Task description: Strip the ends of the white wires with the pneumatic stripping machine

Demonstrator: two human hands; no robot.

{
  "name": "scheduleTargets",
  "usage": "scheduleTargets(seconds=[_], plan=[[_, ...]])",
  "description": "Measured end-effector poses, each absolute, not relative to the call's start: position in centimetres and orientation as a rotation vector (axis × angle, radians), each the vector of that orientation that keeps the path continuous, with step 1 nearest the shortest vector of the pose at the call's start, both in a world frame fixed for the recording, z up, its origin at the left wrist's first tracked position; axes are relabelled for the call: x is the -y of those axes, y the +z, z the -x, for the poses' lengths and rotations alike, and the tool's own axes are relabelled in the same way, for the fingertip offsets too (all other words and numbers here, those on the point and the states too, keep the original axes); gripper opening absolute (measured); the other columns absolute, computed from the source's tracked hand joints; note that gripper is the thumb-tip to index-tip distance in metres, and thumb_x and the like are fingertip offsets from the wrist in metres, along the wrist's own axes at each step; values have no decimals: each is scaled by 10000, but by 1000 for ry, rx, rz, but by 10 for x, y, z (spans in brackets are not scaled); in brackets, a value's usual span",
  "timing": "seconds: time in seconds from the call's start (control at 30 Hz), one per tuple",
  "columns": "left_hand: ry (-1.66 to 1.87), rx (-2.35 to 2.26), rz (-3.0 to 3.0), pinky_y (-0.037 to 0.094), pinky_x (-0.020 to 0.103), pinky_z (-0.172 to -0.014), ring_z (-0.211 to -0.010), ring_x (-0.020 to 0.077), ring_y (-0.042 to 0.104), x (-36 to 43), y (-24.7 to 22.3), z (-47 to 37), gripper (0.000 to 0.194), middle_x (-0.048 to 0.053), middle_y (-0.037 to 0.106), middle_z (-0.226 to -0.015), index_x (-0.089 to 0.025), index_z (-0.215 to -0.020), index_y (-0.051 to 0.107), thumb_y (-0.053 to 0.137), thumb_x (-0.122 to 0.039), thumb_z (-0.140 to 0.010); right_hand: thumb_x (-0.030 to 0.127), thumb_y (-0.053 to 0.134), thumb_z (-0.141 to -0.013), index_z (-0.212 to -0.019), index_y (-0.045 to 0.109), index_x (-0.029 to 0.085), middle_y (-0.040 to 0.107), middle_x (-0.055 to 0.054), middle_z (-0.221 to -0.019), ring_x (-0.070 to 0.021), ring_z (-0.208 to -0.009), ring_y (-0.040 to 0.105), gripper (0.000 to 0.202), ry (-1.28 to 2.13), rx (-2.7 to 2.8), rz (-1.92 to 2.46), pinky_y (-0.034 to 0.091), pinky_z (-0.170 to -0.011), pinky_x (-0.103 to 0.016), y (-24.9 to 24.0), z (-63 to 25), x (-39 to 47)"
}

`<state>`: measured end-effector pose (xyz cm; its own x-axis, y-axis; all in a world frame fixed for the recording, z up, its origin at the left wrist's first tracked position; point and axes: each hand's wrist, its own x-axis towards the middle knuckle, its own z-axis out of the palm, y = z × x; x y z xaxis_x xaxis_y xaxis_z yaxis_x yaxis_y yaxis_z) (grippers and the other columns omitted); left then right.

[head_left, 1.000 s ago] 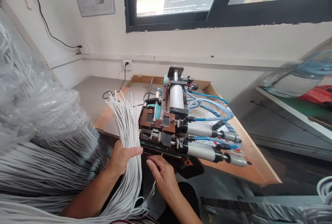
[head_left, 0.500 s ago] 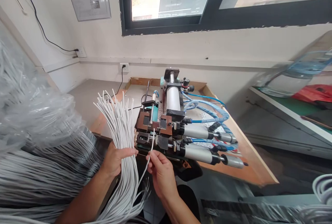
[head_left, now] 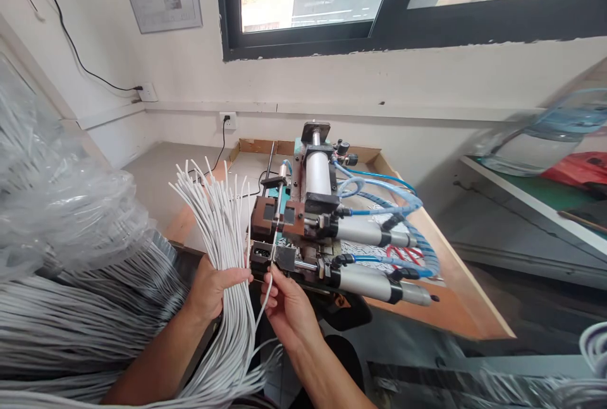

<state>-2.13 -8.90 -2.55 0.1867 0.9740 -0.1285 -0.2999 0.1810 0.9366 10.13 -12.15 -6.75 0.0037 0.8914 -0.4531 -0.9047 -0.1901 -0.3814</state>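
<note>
My left hand (head_left: 213, 289) is closed around a thick bundle of white cables (head_left: 227, 238), their cut ends fanning out above it. Between thumb and fingers, my right hand (head_left: 289, 301) pinches a single white cable (head_left: 264, 300). That cable's upper end lies in the jaws of a pneumatic wire-stripping machine (head_left: 279, 216), between dark blocks that sit close on either side of it. Silver cylinders (head_left: 363, 282) with blue air hoses reach out to the machine's right. Exactly how far in the cable tip sits is hard to make out.
Large stacks of grey cables (head_left: 85, 327), partly under clear plastic wrap (head_left: 71, 200), fill the left side. A wooden-edged tray (head_left: 467, 289) surrounds the machine, with white scraps in it. On a shelf at right (head_left: 526, 200) stands a water bottle (head_left: 540, 131).
My right hand has moved slightly left and up, bringing the cable into the machine. The jaw blocks have shifted left toward the cable and the cylinder rods have moved. My left hand stays put.
</note>
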Motion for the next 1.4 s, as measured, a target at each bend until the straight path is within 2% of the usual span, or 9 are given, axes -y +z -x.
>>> scheduleTargets(seconds=[0.17, 0.27, 0.37, 0.47, 0.57, 0.83, 1.1, 1.3, 1.4], plan=[[1010, -944, -1028, 440, 250, -551, -538, 132, 537, 101, -38, 26, 162, -21, 604, -562, -125, -650, 629, 687, -72, -508, 368, 727, -608, -698, 658, 127, 409, 57, -472, -48, -445, 335, 266, 1522, 220, 794, 319, -437, -175, -66, -99, 129], [913, -957, -1093, 415, 236, -547, -554, 126, 511, 114, -50, 29, 192, -33, 602, -573, -139, -659, 635, 680, -50, -494, 412, 681, -653, -742, 669, 134, 316, 75, -450, -54, -439, 271, 292, 1495, 376, 844, 254, -413, -178, -61, -100, 130], [858, -985, -1126, 396, 224, -558, -579, 121, 493, 126, -59, 32, 224, -42, 601, -592, -150, -669, 639, 682, -43, -477, 415, 699, -620, -733, 671, 139, 432, 39, -527, -43, -437, 269, 299, 1440, 443, 935, 141, -381, -177, -56, -101, 129], [854, -1024, -1141, 386, 227, -557, -568, 120, 487, 131, -63, 36, 177, -35, 597, -575, -144, -645, 644, 689, -73, -489, 413, 692, -627, -728, 671, 135, 505, 8, -583, -40, -435, 313, 296, 1359, 490, 984, 132, -382, -179, -57, -101, 131], [885, -1040, -1086, 404, 245, -573, -575, 138, 521, 132, -65, 41, 121, -15, 612, -570, -136, -617, 656, 691, -109, -504, 409, 684, -638, -750, 673, 132, 489, 20, -543, -37, -416, 326, 299, 1351, 497, 1022, 134, -380, -177, -63, -102, 138], [969, -988, -863, 493, 338, -634, -602, 192, 593, 133, -58, 39, 202, 7, 646, -624, -146, -657, 671, 705, -101, -463, 390, 706, -603, -664, 658, 105, 395, 60, -441, -14, -365, 215, 295, 1469, 461, 981, 82, -365, -178, -66, -105, 145], [974, -1022, -839, 464, 273, -514, -503, 160, 573, 134, -57, 38, 155, -5, 614, -531, -133, -613, 644, 712, -122, -474, 389, 704, -606, -656, 639, 104, 361, 70, -458, -15, -371, 180, 297, 1551, 424, 916, 69, -370, -185, -64, -105, 138], [1067, -1011, -881, 448, 254, -503, -488, 136, 547, 132, -56, 41, 166, -26, 603, -529, -142, -626, 625, 710, -105, -487, 434, 592, -707, -691, 660, 140, 387, 52, -480, -53, -408, 264, 302, 1327, 748, 1126, 163, -405, -211, -80, -108, 140], [1084, -1032, -901, 443, 252, -501, -482, 136, 541, 131, -56, 44, 158, -29, 597, -514, -142, -610, 618, 715, -112, -490, 401, 572, -716, -539, 631, 171, 434, 30, -447, -90, -437, 363, 297, 1221, 1123, 1354, 251, -454, -235, -108, -108, 152]])
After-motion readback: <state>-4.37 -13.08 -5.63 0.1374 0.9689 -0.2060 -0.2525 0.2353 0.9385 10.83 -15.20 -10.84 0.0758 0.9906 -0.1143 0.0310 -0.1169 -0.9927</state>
